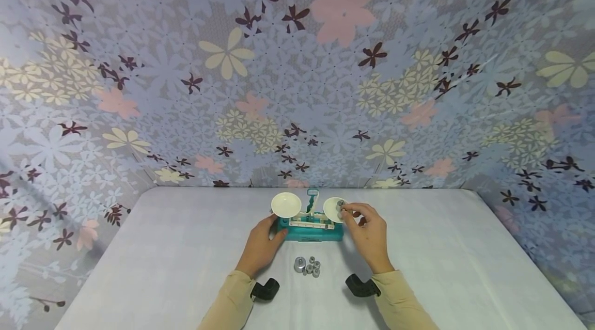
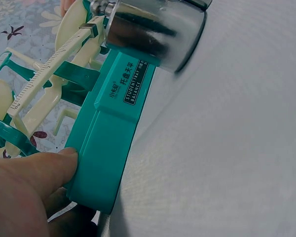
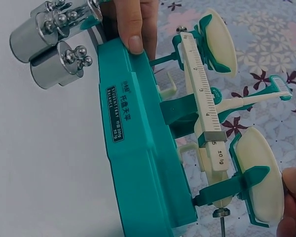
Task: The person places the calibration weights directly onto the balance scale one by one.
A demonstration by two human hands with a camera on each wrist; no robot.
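A teal tray balance (image 1: 309, 233) with two cream pans stands near the back of the table. My left hand (image 1: 261, 247) grips the left end of its base, thumb (image 2: 59, 168) on the front and fingers behind. Over the right pan (image 1: 331, 211), my right hand (image 1: 370, 234) pinches a small silver weight (image 1: 341, 205) between thumb and fingertips. In the right wrist view those fingertips (image 3: 295, 180) show at the far rim of the pan, which hides the weight. The left pan (image 1: 285, 205) holds nothing.
Several silver knobbed weights of different sizes, the largest a wide cylinder (image 1: 299, 264), stand on the white-covered table (image 1: 186, 247) in front of the balance. A flower-patterned cloth wall (image 1: 297, 87) rises behind the table. Black wrist mounts (image 1: 266, 289) stick out from both sleeves.
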